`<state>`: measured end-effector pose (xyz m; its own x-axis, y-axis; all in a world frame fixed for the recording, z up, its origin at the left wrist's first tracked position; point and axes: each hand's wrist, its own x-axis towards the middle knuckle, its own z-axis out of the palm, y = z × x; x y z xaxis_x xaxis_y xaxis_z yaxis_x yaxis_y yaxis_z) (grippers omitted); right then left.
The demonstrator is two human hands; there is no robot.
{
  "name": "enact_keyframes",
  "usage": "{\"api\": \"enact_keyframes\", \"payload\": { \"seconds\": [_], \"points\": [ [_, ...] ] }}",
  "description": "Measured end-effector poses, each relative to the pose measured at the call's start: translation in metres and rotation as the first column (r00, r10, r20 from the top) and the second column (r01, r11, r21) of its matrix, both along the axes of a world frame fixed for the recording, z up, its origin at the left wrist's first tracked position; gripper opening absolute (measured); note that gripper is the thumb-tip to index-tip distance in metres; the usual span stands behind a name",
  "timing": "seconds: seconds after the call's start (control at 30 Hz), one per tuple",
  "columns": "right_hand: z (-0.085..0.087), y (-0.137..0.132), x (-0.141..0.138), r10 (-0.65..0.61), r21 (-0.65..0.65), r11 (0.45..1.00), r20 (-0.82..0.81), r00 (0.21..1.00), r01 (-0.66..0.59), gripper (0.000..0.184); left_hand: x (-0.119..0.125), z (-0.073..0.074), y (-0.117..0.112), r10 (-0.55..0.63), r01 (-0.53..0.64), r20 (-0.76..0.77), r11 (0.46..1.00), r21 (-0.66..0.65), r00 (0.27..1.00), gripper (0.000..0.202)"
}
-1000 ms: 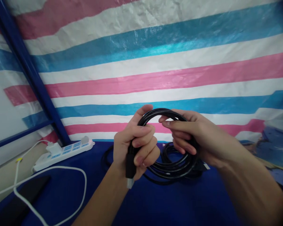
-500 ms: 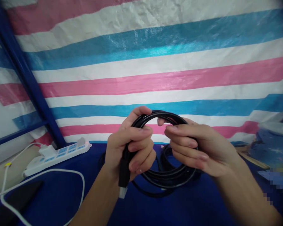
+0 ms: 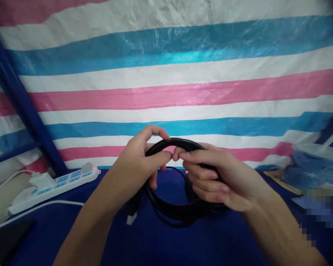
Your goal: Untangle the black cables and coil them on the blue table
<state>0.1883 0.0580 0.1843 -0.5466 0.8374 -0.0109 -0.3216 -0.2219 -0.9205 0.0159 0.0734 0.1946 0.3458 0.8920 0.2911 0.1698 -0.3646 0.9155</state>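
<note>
A coiled black cable (image 3: 175,210) hangs as an upright ring between my two hands. At the ring's upper left, my left hand (image 3: 140,157) grips it with the index finger over the top and the thumb across the inside. My right hand (image 3: 213,170) is wrapped round the upper right part, its fingers curled and the thumb lying along the coil. The thumb tips are close together inside the ring. Below my left wrist the cable's plug, with a pale metal end (image 3: 131,218), points down. Part of the coil is hidden behind my fingers.
A white power strip (image 3: 55,188) with a plugged-in adapter lies at left, its white cord (image 3: 52,203) crossing the blue table (image 3: 144,247). A dark flat object (image 3: 11,236) is at lower left. A bluish plastic bag (image 3: 313,166) stands at right. Striped sheeting (image 3: 166,85) hangs behind.
My left hand has turned, so its back faces me more and its lower fingers have loosened from the plug end. The ring has shifted left and slightly down. The view has swung slightly right.
</note>
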Motion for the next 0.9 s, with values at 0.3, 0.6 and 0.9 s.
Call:
{"api": "enact_keyframes", "payload": {
  "seconds": [0.3, 0.6, 0.9],
  "points": [
    [-0.017, 0.009, -0.018, -0.006, 0.048, 0.999, 0.145, 0.989, -0.001, 0.011, -0.003, -0.012, 0.009, 0.256, -0.188, -0.297, 0.953, 0.239, 0.920, 0.017],
    [-0.014, 0.004, -0.020, -0.275, 0.310, 0.927, 0.183, 0.944, 0.209, 0.006, -0.015, -0.009, 0.006, 0.127, -0.131, 0.041, 0.986, 0.104, 0.991, 0.021],
    [-0.012, 0.005, -0.013, -0.273, 0.393, 0.905, 0.235, 0.933, 0.166, 0.005, -0.006, -0.009, 0.004, -0.076, 0.120, 0.245, 0.978, -0.170, 0.966, 0.031]
  ]
}}
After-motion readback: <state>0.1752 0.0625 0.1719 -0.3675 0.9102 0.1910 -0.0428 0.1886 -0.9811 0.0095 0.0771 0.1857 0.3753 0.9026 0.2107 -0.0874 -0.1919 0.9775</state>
